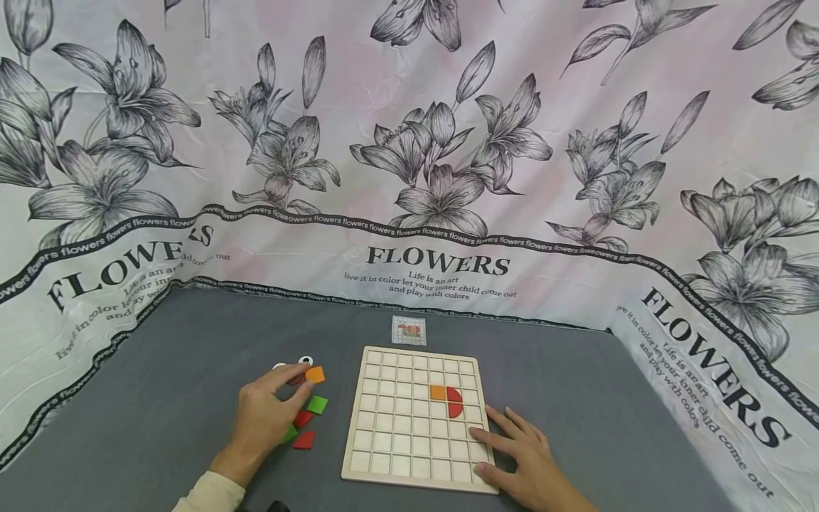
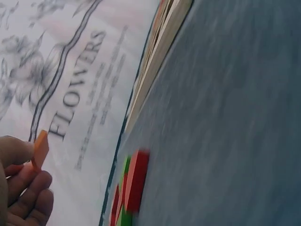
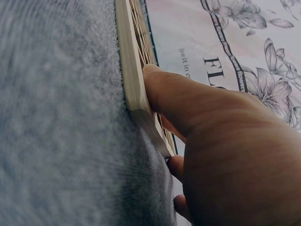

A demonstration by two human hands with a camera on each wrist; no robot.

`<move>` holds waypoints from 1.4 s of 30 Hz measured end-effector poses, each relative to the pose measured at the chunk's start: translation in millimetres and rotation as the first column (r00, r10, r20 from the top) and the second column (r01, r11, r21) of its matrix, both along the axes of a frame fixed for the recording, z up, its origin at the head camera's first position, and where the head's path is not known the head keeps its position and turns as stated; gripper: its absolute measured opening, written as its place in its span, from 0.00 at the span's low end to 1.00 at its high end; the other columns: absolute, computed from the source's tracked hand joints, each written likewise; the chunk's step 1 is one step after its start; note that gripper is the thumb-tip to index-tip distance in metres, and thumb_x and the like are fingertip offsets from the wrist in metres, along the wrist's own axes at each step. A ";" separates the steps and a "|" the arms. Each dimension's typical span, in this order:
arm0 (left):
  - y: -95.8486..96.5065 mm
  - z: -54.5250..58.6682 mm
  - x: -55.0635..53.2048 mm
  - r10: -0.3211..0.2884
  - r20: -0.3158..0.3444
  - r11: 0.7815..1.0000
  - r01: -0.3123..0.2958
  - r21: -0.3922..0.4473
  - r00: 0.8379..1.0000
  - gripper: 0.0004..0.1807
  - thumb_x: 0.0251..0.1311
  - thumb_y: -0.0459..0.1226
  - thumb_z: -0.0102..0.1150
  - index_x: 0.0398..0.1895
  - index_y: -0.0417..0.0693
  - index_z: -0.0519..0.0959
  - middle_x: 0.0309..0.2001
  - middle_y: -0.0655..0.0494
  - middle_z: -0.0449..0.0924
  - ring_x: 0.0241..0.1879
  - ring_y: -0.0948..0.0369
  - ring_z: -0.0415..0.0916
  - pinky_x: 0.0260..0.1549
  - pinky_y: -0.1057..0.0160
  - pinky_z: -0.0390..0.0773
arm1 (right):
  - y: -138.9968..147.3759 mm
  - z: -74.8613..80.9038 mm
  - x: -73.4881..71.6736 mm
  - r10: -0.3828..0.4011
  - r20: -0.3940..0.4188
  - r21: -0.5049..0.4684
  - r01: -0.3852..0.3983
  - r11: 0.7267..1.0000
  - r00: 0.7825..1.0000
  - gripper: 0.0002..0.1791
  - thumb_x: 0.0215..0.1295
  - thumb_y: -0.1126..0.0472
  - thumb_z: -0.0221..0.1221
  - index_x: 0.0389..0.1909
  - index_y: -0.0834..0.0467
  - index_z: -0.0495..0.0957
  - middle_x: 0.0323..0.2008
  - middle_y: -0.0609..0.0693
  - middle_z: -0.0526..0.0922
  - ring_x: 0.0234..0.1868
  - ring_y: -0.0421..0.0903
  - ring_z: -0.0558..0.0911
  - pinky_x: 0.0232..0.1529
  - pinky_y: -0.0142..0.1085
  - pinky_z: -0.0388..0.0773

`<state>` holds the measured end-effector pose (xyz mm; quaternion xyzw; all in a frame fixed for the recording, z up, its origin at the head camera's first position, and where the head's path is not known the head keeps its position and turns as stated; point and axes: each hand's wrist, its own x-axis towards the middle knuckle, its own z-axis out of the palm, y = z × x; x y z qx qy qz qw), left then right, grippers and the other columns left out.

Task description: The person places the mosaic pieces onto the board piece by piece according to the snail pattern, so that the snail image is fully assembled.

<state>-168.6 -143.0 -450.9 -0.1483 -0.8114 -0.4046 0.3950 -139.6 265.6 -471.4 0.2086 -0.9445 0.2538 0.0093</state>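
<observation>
Note, on the grey cloth-covered tabletop (image 1: 557, 370), a pale square wooden grid board (image 1: 401, 444), mostly bare. At its right edge, find the right hand (image 1: 531, 455), fingers spread, resting, gripping nothing. To the left, see the left hand (image 1: 265, 409), narrowed to a pinch; beyond the board, a small printed picture card (image 1: 409, 331). In that pinch, off the board: an orange square tile (image 1: 316, 375). Count three pieces seated, apparently an early stage; loose at left, several red (image 1: 304, 440) and green pieces (image 1: 318, 404).
</observation>
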 end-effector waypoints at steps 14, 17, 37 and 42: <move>40.2 10.5 -1.3 -0.173 -0.071 0.982 0.177 0.058 0.982 0.21 0.36 0.19 0.73 0.40 0.38 0.85 0.39 0.53 0.85 0.36 0.59 0.81 0.40 0.74 0.75 | 1.7 -2.1 -0.7 -0.004 0.007 -0.007 0.004 1.000 1.000 0.29 0.60 0.36 0.60 0.60 0.42 0.78 0.69 0.51 0.64 0.68 0.66 0.57 0.54 0.69 0.49; 51.1 12.1 -1.5 -0.203 -0.048 0.975 0.207 0.081 0.978 0.21 0.39 0.20 0.73 0.41 0.39 0.85 0.40 0.56 0.84 0.37 0.60 0.81 0.39 0.71 0.76 | 2.2 -2.3 -0.7 -0.003 0.000 -0.015 0.003 1.000 1.000 0.29 0.60 0.36 0.60 0.60 0.42 0.78 0.69 0.51 0.64 0.68 0.66 0.56 0.54 0.69 0.49; 131.0 2.6 -7.9 -0.348 0.105 0.931 0.329 0.161 0.932 0.16 0.44 0.22 0.71 0.39 0.41 0.85 0.37 0.55 0.85 0.35 0.60 0.79 0.35 0.60 0.80 | 1.5 -0.1 -0.3 0.007 -0.012 0.006 -0.007 1.000 1.000 0.29 0.60 0.35 0.59 0.61 0.42 0.77 0.69 0.50 0.64 0.68 0.66 0.57 0.54 0.69 0.49; 143.1 0.5 -8.7 -0.381 0.196 0.921 0.353 0.164 0.904 0.14 0.49 0.24 0.69 0.41 0.40 0.85 0.38 0.52 0.84 0.37 0.59 0.79 0.38 0.60 0.79 | 1.1 -0.3 -0.6 0.002 -0.009 0.012 -0.002 1.000 1.000 0.29 0.61 0.35 0.59 0.60 0.42 0.78 0.69 0.50 0.65 0.67 0.66 0.58 0.55 0.70 0.50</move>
